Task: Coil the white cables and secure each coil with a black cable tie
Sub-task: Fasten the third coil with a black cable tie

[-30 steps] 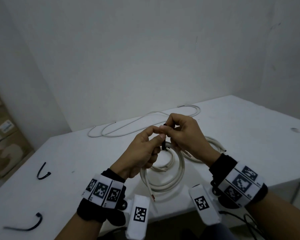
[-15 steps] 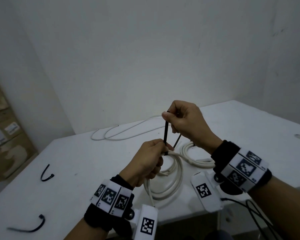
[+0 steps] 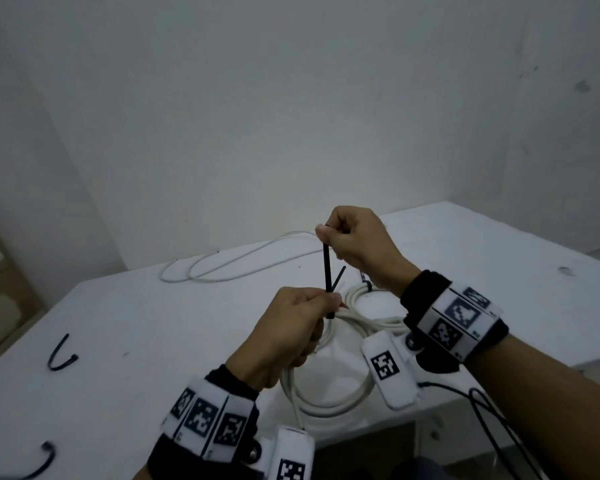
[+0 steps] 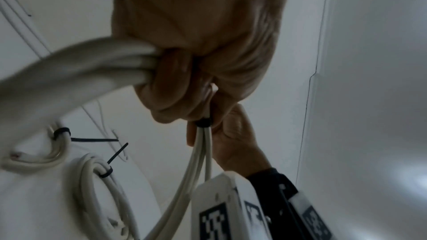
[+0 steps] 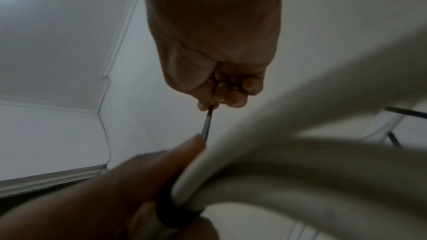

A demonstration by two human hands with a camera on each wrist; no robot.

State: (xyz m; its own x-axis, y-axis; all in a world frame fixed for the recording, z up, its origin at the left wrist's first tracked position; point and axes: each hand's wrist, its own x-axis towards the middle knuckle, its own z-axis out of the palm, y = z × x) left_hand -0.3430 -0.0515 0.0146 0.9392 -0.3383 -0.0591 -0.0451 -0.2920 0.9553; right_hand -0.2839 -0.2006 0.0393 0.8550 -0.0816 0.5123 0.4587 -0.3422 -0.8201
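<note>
Both hands work above the table: my left hand is curled round the white coil, held up near the front edge, while my right hand, raised higher, pinches the black cable tie tail (stretched upright between them).

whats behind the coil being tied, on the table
Behind the held coil lies a tied coil, partly covered by the right hand. Farther back, a loose white cable lies uncoiled.

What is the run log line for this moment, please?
left hand grips white coil | right hand pulls black cable tie tail upward | tie around coil
</note>
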